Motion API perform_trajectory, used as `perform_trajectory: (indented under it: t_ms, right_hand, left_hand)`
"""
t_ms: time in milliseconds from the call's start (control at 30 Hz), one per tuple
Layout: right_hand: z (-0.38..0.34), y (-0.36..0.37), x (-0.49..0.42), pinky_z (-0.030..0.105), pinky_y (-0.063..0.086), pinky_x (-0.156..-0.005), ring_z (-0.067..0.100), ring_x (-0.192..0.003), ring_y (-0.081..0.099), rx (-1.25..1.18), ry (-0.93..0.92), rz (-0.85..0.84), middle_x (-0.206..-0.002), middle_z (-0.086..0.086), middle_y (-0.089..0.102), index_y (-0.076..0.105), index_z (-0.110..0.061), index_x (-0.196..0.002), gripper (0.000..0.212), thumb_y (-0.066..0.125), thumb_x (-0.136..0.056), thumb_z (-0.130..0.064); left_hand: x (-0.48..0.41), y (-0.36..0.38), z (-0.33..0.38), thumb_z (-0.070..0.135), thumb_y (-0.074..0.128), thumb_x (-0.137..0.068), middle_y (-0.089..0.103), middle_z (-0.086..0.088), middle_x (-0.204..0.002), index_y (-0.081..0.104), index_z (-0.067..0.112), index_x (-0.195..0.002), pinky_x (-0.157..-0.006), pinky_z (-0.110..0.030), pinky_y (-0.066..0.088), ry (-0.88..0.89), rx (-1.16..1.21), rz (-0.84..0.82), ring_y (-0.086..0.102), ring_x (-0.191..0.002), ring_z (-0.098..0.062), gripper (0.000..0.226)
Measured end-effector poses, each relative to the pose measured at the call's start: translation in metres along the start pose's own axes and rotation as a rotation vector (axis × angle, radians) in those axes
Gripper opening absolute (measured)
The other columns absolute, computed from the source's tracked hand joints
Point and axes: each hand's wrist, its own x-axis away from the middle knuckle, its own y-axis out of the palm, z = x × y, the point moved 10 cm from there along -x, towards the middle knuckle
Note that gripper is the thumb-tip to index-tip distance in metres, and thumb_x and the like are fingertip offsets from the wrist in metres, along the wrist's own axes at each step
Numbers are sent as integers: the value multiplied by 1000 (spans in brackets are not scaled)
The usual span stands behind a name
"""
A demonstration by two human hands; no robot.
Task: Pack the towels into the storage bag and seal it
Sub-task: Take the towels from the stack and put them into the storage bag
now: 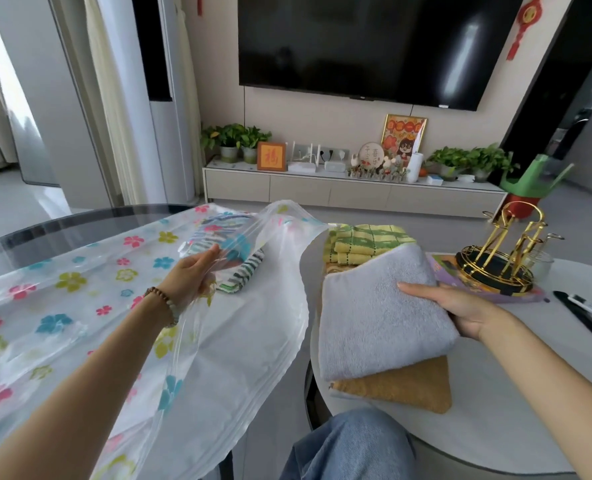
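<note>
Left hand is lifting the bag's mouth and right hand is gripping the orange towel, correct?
Not quite. The head view shows the right hand gripping the grey towel, which lies on the orange towel. The left hand does lift the mouth of the bag.

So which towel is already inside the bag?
The green-and-white striped towel, seen through the clear storage bag. The grey towel, brown towel and yellow-green towel lie outside it.
</note>
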Motion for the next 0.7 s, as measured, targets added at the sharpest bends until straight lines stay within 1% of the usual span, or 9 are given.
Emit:
perform_trajectory:
  t_ms: [133, 233, 300, 333, 400, 467, 567, 633, 700]
  right_hand:
    - [-12, 70, -13, 31, 59, -62, 26, -89, 72, -25, -36, -173, -100, 13, 75, 73, -12, -95, 70, 97, -31, -30]
    - [-6, 138, -35, 30, 59, -68, 24, -92, 72, -4, -27, -275, -101, 11, 75, 71, -8, -99, 41, 83, -62, -20]
    - [0, 178, -57, 28, 58, -69, 21, -87, 72, -5, -64, -273, -96, 8, 75, 68, -6, -101, 23, 71, -78, -11]
    - [3, 195, -67, 27, 58, -68, 19, -84, 72, -18, -80, -253, -96, 8, 75, 67, -6, -102, 20, 68, -82, -9]
    - [9, 223, -91, 27, 58, -68, 18, -83, 71, -101, -110, -184, -99, 9, 72, 63, -2, -112, 29, 67, -84, -7]
    - [14, 243, -112, 31, 57, -76, 21, -91, 67, -236, -133, -119, -109, 13, 69, 56, 0, -124, 41, 65, -85, -5]
    - [36, 273, -130, 38, 49, -85, 26, -103, 60, -357, -41, -138, -125, 17, 60, 47, -2, -133, 49, 62, -87, -4]
    - [59, 283, -130, 38, 46, -92, 26, -105, 58, -170, 68, -160, -124, 13, 58, 43, -3, -135, 56, 66, -85, -8]
    - [74, 274, -129, 32, 39, -97, 21, -114, 52, 112, 56, -113, -127, 4, 55, 38, -7, -135, 64, 72, -82, -19]
  left_hand:
    - [4, -26, 26, 33, 39, -96, 73, 2, -96, 64, 15, -95, -34, -11, 31, 39, 63, 35, 31, -36, -2, 31]
    - [9, -40, 40, 33, 39, -96, 75, 10, -81, 64, 15, -94, -34, -10, 30, 48, 89, 35, 31, -34, -1, 31]
    - [13, -48, 45, 33, 41, -96, 76, 8, -80, 65, 14, -95, -34, -9, 32, 40, 108, 25, 33, -33, -1, 30]
    - [16, -53, 46, 33, 42, -95, 76, 6, -81, 65, 13, -95, -34, -9, 33, 29, 119, 23, 34, -33, -1, 30]
    - [23, -63, 46, 33, 45, -93, 76, 1, -85, 65, 11, -98, -33, -10, 36, 6, 147, 24, 37, -32, -1, 30]
    - [28, -72, 48, 34, 48, -91, 76, -1, -88, 66, 11, -99, -34, -10, 37, 5, 155, 32, 38, -33, -1, 31]
    - [35, -81, 53, 36, 47, -91, 76, 0, -90, 67, 13, -95, -37, -11, 35, 16, 131, 40, 36, -36, 0, 31]
    - [36, -87, 55, 36, 45, -92, 76, 0, -88, 67, 13, -94, -38, -10, 35, 6, 130, 45, 36, -38, -1, 31]
    - [35, -91, 55, 35, 45, -93, 76, 1, -86, 67, 14, -92, -38, -10, 36, 1, 139, 41, 36, -37, -1, 31]
